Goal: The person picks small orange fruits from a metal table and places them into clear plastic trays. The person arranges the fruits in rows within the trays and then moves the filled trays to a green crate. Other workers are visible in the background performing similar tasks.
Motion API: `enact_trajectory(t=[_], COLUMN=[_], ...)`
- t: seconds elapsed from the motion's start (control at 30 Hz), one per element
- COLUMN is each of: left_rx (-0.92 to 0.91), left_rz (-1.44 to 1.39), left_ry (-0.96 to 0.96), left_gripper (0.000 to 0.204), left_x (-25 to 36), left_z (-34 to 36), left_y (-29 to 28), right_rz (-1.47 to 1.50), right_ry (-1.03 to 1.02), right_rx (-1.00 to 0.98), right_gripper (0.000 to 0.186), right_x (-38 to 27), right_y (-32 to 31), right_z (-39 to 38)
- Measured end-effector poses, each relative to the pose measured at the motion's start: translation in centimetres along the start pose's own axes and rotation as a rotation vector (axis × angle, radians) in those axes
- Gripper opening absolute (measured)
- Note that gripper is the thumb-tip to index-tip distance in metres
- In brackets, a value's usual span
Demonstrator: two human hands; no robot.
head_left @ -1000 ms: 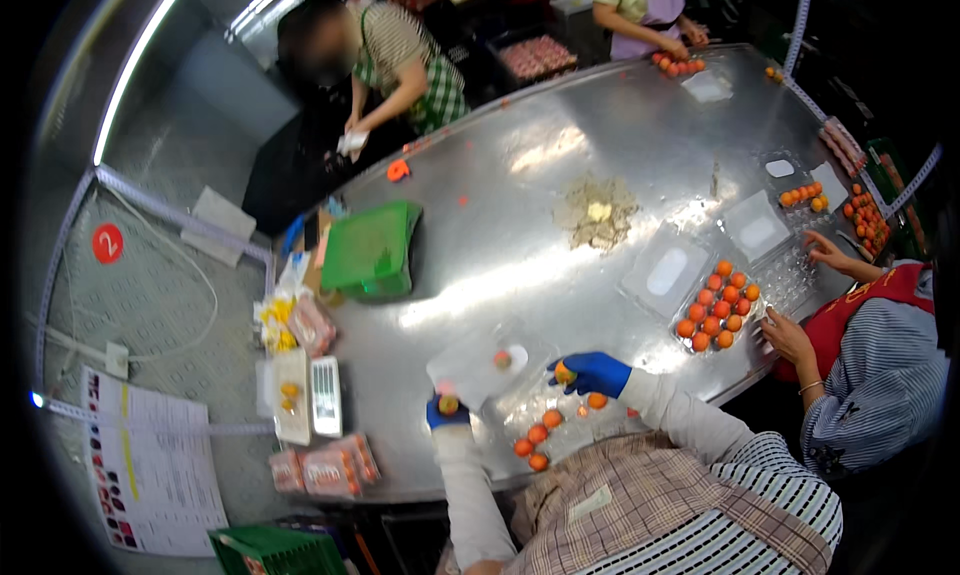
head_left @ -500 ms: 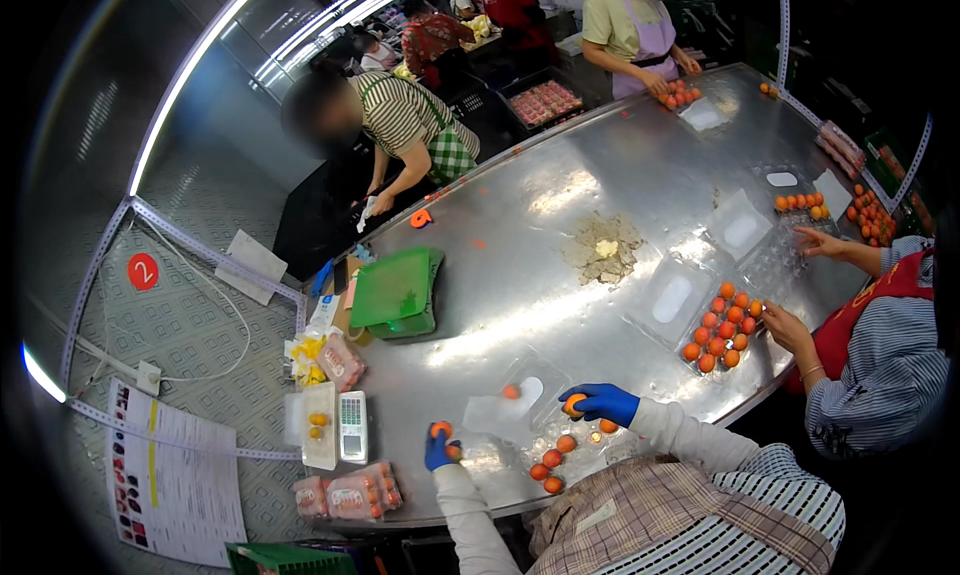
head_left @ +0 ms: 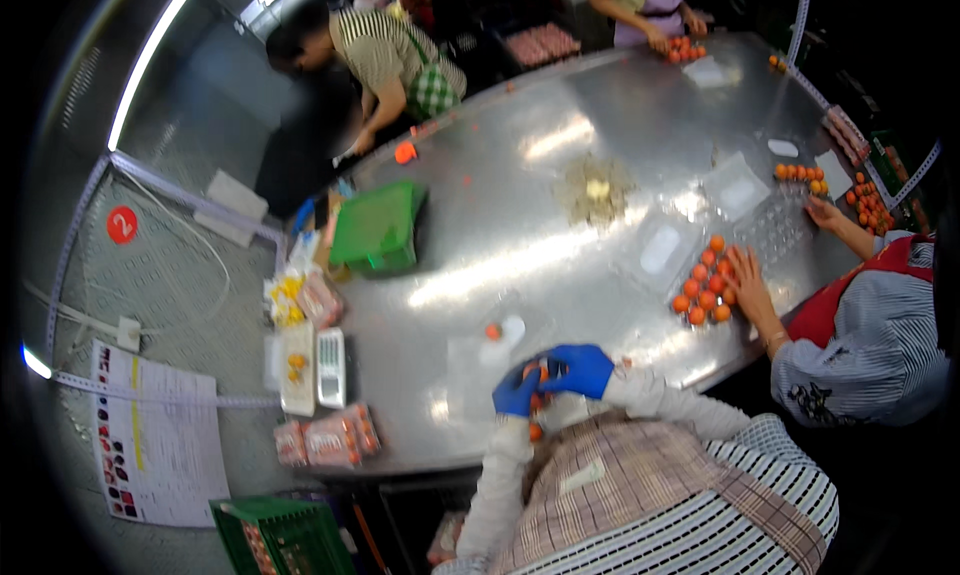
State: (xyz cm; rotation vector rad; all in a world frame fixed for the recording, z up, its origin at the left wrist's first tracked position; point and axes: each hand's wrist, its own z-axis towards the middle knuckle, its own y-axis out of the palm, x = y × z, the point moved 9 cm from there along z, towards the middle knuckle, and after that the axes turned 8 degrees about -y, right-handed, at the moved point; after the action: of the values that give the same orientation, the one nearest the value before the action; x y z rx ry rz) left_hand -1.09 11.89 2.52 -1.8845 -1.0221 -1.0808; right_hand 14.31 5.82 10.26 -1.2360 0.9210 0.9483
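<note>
My gloved left hand (head_left: 515,391) and my gloved right hand (head_left: 580,371) meet over the near part of the steel table. Both are blue and closed, with orange-red round fruit (head_left: 541,369) showing between them. Just below the fingers, another round fruit (head_left: 536,432) peeks out close to my apron; my hands and body cover most of that group. Beyond the hands, one lone fruit (head_left: 493,331) lies on a clear plastic tray with a white oval pad (head_left: 513,330). Motion blurs the fingers somewhat.
Left of my hands are a white scale (head_left: 331,367), packed fruit boxes (head_left: 330,437) and a green crate (head_left: 377,227). At right, a co-worker's hand (head_left: 752,287) touches a filled fruit tray (head_left: 706,287). A green basket (head_left: 270,535) sits below the table's edge.
My left hand has moved right and my right hand slightly left, so they now meet. The view has shifted. The co-worker at right has laid a hand against the filled tray.
</note>
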Motion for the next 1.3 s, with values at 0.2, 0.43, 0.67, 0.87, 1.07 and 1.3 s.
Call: enact_trajectory(t=[0.2,0.43,0.67,0.87,1.07,1.3], left_rx=[-0.261,-0.393,-0.460,-0.353,-0.430,-0.371], left_rz=[-0.287,-0.444,-0.570,-0.368,-0.461,-0.566], left_ry=[-0.090,-0.169,-0.136,-0.041,-0.154,-0.148], left_gripper=[0.042,0.053,0.060,0.058,0.049,0.057], left_x=[2.7,2.4,1.9,3.2,1.1,1.5], left_z=[-3.2,-5.7,-5.1,-5.3,-5.6,-5.5], left_y=[2.4,3.7,3.6,3.9,3.5,3.3], right_rz=[0.272,0.409,0.284,0.089,0.128,0.340], right_ry=[0.116,0.145,0.146,-0.032,-0.018,0.263], right_rx=[0.025,0.095,-0.108,-0.067,-0.006,0.056], right_gripper=[0.038,0.028,0.047,0.051,0.045,0.040], right_x=[0.4,1.8,-0.4,-1.2,-2.0,1.2], right_y=[-1.2,-0.8,-0.2,-0.3,-1.8,-1.9], right_z=[-0.8,-1.9,-3.0,-3.6,-3.5,-4.3])
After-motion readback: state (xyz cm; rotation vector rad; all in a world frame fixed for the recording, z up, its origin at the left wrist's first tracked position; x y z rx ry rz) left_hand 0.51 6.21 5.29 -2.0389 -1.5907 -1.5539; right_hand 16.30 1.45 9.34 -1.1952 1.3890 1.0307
